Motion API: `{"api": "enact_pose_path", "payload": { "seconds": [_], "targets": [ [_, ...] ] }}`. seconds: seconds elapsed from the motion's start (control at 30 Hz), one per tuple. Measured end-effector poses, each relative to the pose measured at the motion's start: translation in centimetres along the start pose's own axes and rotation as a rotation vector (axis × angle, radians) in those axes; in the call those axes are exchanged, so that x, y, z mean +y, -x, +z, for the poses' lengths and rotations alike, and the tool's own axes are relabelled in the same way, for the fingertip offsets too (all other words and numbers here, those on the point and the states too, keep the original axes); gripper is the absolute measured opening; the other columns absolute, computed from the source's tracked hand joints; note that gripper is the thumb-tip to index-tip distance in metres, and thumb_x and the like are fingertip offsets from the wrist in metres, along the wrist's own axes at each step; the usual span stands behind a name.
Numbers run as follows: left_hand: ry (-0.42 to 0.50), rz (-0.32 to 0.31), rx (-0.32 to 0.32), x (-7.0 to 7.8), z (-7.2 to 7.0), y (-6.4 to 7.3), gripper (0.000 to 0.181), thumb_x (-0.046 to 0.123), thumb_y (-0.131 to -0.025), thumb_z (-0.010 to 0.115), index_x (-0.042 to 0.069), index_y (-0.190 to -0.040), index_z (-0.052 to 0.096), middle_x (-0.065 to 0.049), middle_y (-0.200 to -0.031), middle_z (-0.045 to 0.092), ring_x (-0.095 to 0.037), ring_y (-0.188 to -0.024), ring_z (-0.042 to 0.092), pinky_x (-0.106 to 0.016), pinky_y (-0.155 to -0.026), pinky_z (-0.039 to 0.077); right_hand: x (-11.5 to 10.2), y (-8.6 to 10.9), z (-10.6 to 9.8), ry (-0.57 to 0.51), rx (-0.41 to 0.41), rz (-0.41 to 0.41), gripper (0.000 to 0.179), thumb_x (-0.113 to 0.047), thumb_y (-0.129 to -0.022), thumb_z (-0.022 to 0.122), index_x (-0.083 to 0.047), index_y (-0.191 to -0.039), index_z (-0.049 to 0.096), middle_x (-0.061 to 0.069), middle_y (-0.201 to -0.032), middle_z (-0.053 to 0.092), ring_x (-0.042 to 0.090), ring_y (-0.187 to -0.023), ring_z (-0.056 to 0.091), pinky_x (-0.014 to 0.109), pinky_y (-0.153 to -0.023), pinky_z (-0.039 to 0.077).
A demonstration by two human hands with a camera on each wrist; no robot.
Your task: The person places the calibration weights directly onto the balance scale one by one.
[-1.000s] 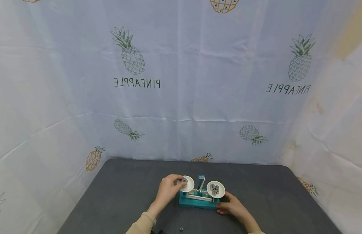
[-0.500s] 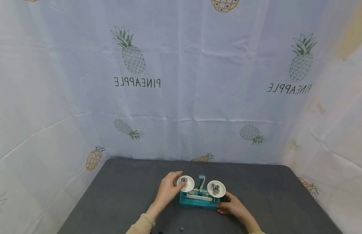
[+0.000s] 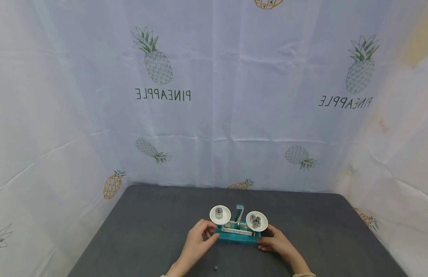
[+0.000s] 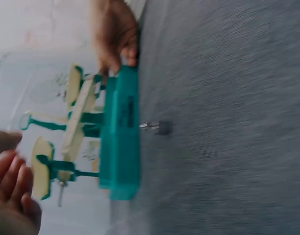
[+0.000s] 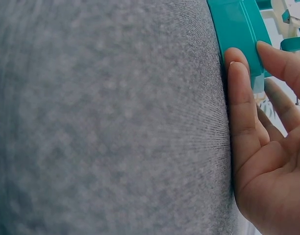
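A teal balance scale [image 3: 238,238] with two white pans stands on the dark table. One silver cylindrical weight [image 3: 218,212] sits upright in its left pan [image 3: 227,216]. Several smaller silver weights [image 3: 255,221] are clustered in the right pan [image 3: 263,220]. My left hand [image 3: 195,242] is beside the scale's left end, fingers loosely bent and nothing between them; the left wrist view has this hand [image 4: 15,188] apart from the pan. With thumb and fingers, my right hand [image 3: 277,243] grips the right end of the base [image 5: 240,29].
A small metal weight [image 3: 215,267] lies on the grey table [image 3: 158,215], in front of the scale toward me. White cloth [image 3: 214,115] printed with pineapples hangs behind the table and along both sides.
My left hand has let go of the cylindrical weight, leaving it in the left pan, and has drawn back toward me and down. My right hand stays on the base.
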State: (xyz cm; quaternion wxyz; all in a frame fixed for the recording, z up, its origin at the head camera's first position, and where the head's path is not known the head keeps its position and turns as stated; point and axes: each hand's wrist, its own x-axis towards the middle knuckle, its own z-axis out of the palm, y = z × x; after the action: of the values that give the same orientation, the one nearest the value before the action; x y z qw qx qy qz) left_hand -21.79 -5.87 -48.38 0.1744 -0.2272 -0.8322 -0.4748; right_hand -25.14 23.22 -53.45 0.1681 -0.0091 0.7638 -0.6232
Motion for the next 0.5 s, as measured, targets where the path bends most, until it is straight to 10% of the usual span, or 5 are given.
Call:
{"api": "enact_pose_path", "payload": {
  "seconds": [0.23,0.5],
  "targets": [
    [0.188,-0.082,-0.39,-1.2,0.2,2.1,0.02,0.025,-0.078,0.064,0.01,-0.091,0.062,-0.002,-0.08,0.058,0.007,-0.061,0.046,-0.015,-0.052,0.042,0.0,0.0,0.0,0.007,-0.006,0.003,0.083,-0.017,-0.077,0.065,0.008,-0.135,0.012,0.011,-0.09,0.061,0.018,-0.07,0.065,0.033,-0.063,0.053],
    [0.217,-0.174,-0.537,-2.1,0.3,3.1,0.02,0.022,-0.074,0.067,0.01,-0.089,0.063,-0.001,-0.078,0.058,0.006,-0.056,0.045,-0.015,-0.05,0.041,-0.2,0.1,-0.2,-0.013,-0.024,0.013,0.088,-0.02,-0.075,0.067,0.008,-0.136,0.01,0.013,-0.094,0.059,0.018,-0.072,0.065,0.033,-0.066,0.053]
  ]
}}
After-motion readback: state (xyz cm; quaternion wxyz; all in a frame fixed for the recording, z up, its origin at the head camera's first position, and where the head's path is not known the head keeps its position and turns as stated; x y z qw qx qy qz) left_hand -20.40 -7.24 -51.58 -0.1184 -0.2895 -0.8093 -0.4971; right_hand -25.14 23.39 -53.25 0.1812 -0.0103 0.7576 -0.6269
